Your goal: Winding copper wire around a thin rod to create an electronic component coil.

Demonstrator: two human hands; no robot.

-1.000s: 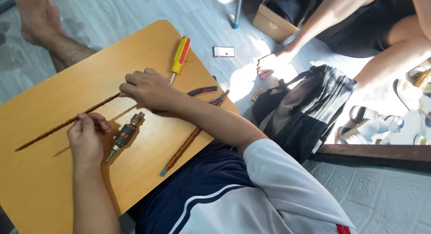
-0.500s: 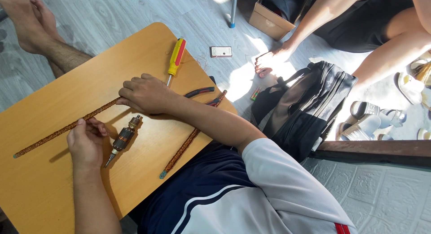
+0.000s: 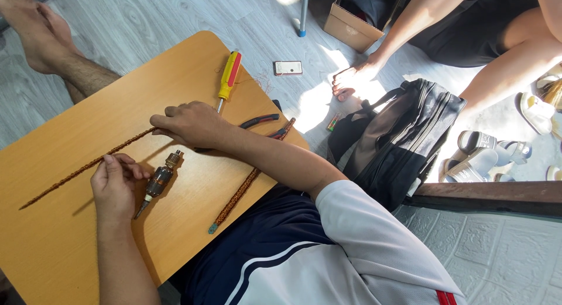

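A: Where is the braid (image 3: pixel 88 164) now?

B: It lies on the table (image 3: pixel 52 252), long axis slanting from the lower left up to the upper right. The left hand (image 3: pixel 114 185) pinches it near the middle, fingers closed on it. The right hand (image 3: pixel 190 123) grasps its upper right end, knuckles up.

A: So both hands are on it?

B: Yes. The free tail goes away to the left of the left hand, so the left hand is nearer to that end.

A: How many braids do you count?

B: Two. The second braid (image 3: pixel 249 182) lies apart, near the table edge beside the body, almost parallel to the first.

A: And tools?

B: One rotor (image 3: pixel 157 182) just beside the left hand, one screwdriver (image 3: pixel 228 76) with yellow handle above the right hand, one pliers (image 3: pixel 263 122) partly under the right forearm.
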